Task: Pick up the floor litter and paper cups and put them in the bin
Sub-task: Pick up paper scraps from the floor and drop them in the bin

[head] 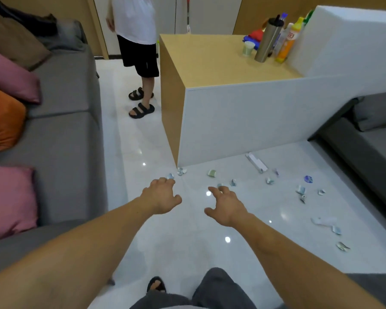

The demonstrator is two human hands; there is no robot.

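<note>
- Left hand (161,195) and right hand (226,205) reach out, fingers loosely spread, holding nothing.
- Litter scraps (212,173) lie just past both sets of fingertips, strewn rightward from the near corner of the counter (221,61).
- Bare floor (176,241) runs between sofa (65,130) and counter.
- A paper cup (248,49) stands on the counter top.

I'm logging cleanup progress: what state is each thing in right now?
left hand: empty, fingers loosely bent, reaching down
right hand: empty, fingers spread, reaching down
scraps: scattered on the floor, not yet picked up
white strip: lying flat near the table's base
cup: upright on the table
flask: upright, lid on
bottles: upright, capped
</note>
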